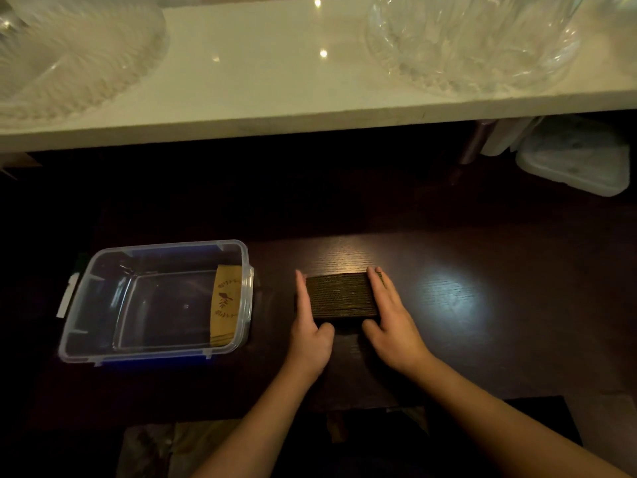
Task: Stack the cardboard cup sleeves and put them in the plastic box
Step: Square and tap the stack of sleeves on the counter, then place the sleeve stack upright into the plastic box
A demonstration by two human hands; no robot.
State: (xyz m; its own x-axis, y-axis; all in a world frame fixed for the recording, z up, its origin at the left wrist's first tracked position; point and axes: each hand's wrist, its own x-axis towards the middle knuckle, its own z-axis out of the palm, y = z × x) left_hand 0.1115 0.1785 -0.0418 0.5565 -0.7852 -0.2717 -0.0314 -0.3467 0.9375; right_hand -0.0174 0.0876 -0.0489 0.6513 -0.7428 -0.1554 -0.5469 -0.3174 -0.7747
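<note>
A stack of brown cardboard cup sleeves stands on edge on the dark wooden table. My left hand presses flat against its left end and my right hand against its right end, thumbs at the near side, so both hands squeeze the stack between them. To the left sits a clear plastic box with a blue-tinted rim, open on top. Inside it, some sleeves with a printed bird and leaf design lean against the right wall.
A white shelf runs across the back, carrying a clear glass bowl at right and a clear ribbed dish at left. Lidded plastic containers sit under the shelf at far right. A bright light spot falls on the table right of my hands.
</note>
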